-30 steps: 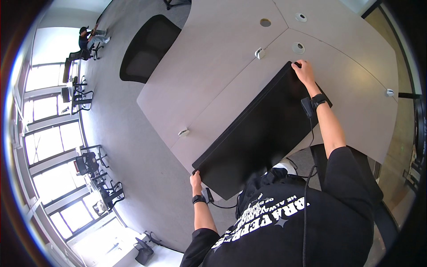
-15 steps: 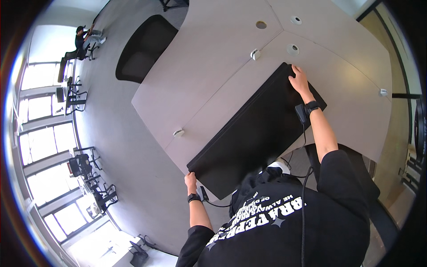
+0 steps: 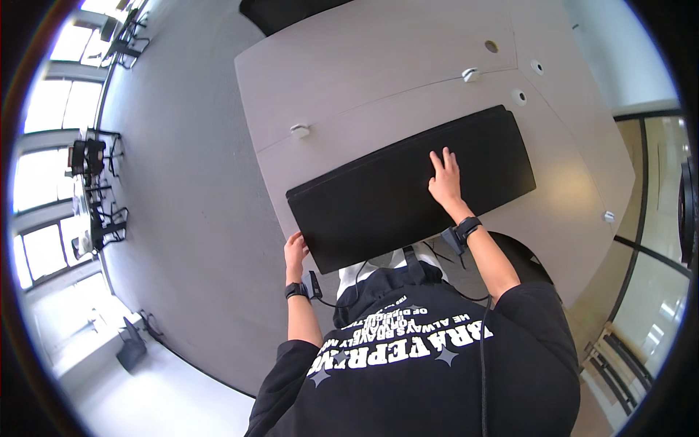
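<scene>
A large flat black rectangular panel [image 3: 364, 207], folded or layered along its far edge, lies slantwise on the grey-beige table [image 3: 378, 124]. Its near left corner reaches past the table's edge. My right hand [image 3: 445, 180] is over the right half of the panel, fingers stretched and parted, holding nothing. Whether its palm touches the surface is hard to tell. By the panel's short left edge is my left hand [image 3: 295, 253], fingers slightly bent and apart, fingertips at or just touching that edge. Each wrist wears a black band with a small cabled box.
White clip-like fittings [image 3: 300, 130] sit along the table's seam. Round cable holes [image 3: 519, 96] are at the far right. A black chair [image 3: 291, 11] stands beyond the far edge. Another dark chair [image 3: 513, 255] is close by my right. Desks, chairs and windows line the left.
My right hand has left the panel's far right corner and come inward over its surface. My left hand has shifted from the left corner down the short edge. The view has turned.
</scene>
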The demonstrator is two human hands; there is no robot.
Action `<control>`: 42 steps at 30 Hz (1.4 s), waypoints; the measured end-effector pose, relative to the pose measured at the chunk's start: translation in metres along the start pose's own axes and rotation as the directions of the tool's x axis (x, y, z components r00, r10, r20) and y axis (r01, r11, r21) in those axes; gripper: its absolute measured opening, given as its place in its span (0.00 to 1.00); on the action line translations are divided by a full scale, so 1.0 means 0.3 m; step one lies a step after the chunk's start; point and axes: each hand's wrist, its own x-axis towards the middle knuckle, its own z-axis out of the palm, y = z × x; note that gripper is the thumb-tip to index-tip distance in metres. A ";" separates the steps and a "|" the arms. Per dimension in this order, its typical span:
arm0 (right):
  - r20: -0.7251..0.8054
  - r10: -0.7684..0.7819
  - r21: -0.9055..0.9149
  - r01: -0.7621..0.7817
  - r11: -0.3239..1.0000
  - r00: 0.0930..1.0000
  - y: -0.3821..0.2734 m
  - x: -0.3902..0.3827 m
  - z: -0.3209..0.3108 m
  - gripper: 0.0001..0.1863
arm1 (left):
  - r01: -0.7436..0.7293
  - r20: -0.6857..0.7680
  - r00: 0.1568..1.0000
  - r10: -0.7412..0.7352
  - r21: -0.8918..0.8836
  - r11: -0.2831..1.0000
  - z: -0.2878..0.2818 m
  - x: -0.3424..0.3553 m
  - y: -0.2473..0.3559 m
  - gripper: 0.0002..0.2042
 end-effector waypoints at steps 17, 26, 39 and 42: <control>0.768 -0.116 -0.013 0.197 0.980 0.630 -1.060 -0.277 0.367 0.29 | -0.053 -0.270 0.949 -0.161 -0.642 0.765 -1.135 -0.121 -0.921 0.12; 0.789 -0.020 -0.161 0.237 0.958 0.614 -1.190 -0.066 0.597 0.30 | -0.252 -0.494 0.810 -0.317 -0.780 0.573 -1.389 -0.172 -1.007 0.11; 0.688 0.085 -0.192 0.068 0.979 0.720 -1.631 0.391 0.761 0.23 | -0.145 -0.314 0.945 -0.092 -0.655 0.742 -1.762 0.279 -0.158 0.12; 0.683 -0.067 -0.061 0.149 0.987 0.728 -1.721 0.625 0.817 0.22 | -0.192 -0.370 0.925 -0.080 -0.641 0.743 -1.882 0.449 -0.007 0.08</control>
